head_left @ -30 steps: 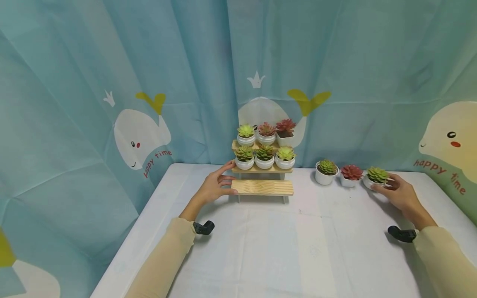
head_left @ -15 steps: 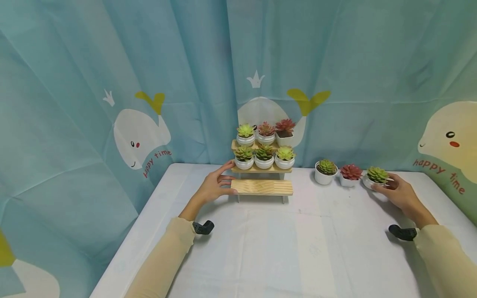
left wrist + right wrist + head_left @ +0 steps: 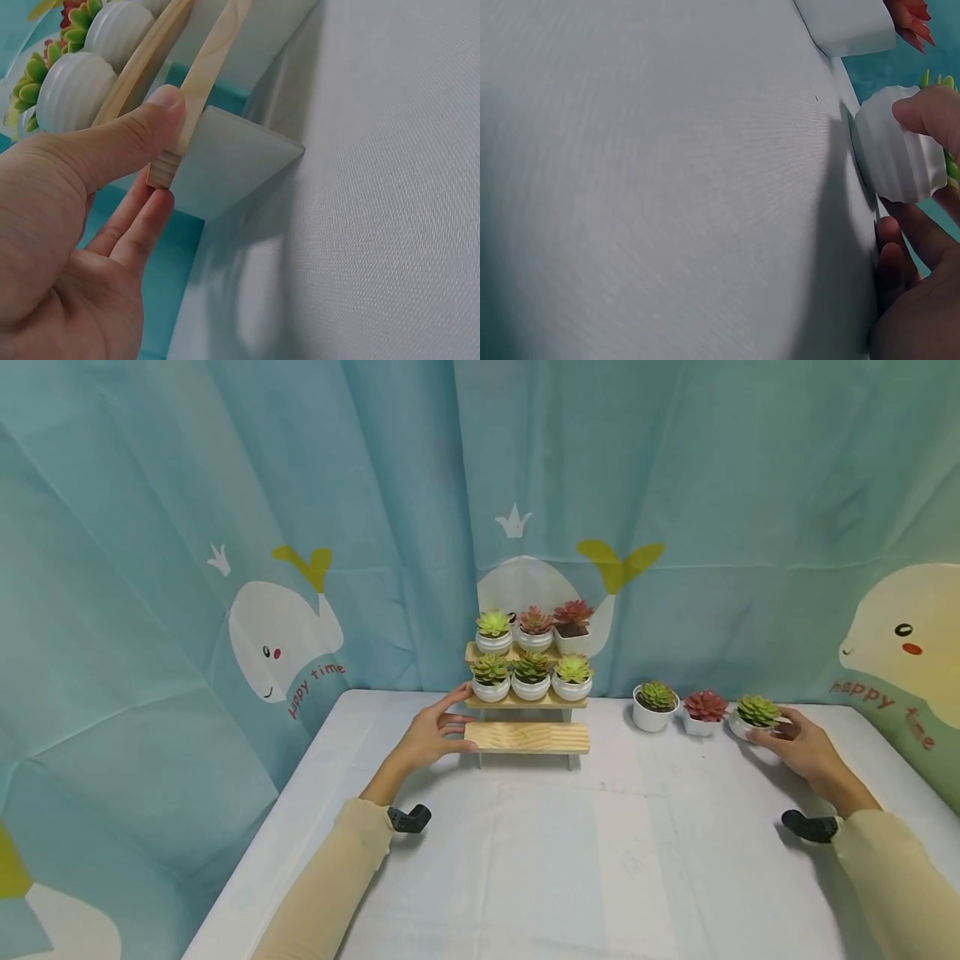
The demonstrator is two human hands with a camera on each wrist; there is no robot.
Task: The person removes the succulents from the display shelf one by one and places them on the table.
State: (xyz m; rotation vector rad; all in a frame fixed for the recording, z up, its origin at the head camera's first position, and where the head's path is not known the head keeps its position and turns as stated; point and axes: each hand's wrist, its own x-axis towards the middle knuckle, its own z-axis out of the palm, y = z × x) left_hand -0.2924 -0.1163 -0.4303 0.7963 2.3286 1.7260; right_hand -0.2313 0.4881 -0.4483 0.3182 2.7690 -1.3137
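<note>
On the white-clothed table (image 3: 525, 860), your three-tiered pale wooden stand (image 3: 527, 737) already carries six small white pots of succulents on its top and middle steps, while the bottom plank is bare and three pots wait in a row at the right, so I judge the job about two-thirds done. Your right hand (image 3: 798, 745) curls its fingers round the ribbed white pot with the green succulent (image 3: 756, 717), upright at the row's right end, rosette pointing up. Your left hand (image 3: 433, 737) pinches the bottom plank's left end, its length running left to right.
</note>
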